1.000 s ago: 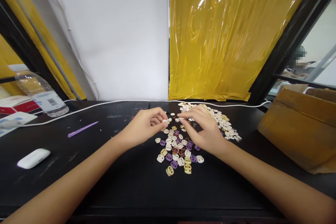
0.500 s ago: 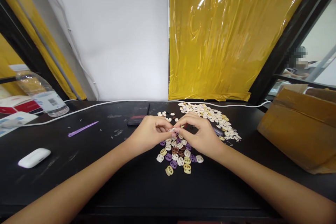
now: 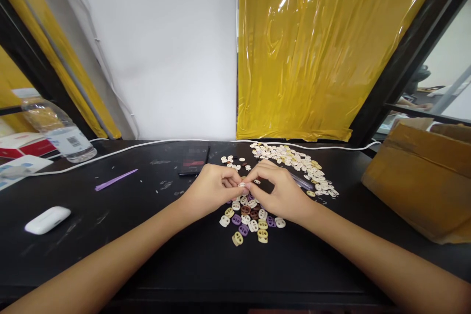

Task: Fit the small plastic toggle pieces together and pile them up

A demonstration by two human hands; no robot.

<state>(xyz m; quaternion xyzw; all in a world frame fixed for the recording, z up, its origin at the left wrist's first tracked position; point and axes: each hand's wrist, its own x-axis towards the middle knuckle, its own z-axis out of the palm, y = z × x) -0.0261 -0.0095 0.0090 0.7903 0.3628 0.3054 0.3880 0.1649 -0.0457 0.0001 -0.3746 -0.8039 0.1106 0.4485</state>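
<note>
Fingertips of both hands meet over the middle of the black table, pinching a small white cord lock (image 3: 242, 184) between them. My left hand (image 3: 206, 189) grips it from the left with thumb and forefinger, and my right hand (image 3: 277, 187) does so from the right. Fingers partly cover the piece. Just below the hands lies a loose pile of two-holed cord locks (image 3: 253, 225) in white, purple, yellow and brown. Behind my right hand spreads a larger heap of mostly white pieces (image 3: 294, 159). A dark purple, long object (image 3: 302, 181) lies partly hidden beside that hand.
A dark phone (image 3: 193, 159) lies beyond my left hand. Further left are a purple pointed stick (image 3: 117, 180), a white earbud case (image 3: 48, 220) and a plastic bottle (image 3: 61, 130). A white cable (image 3: 147, 144) crosses the back. At right stands a cardboard box (image 3: 419, 181).
The hands stay nearly in place, with small finger shifts around the white cord lock. My right hand has moved slightly left, showing more of the dark purple object behind it.
</note>
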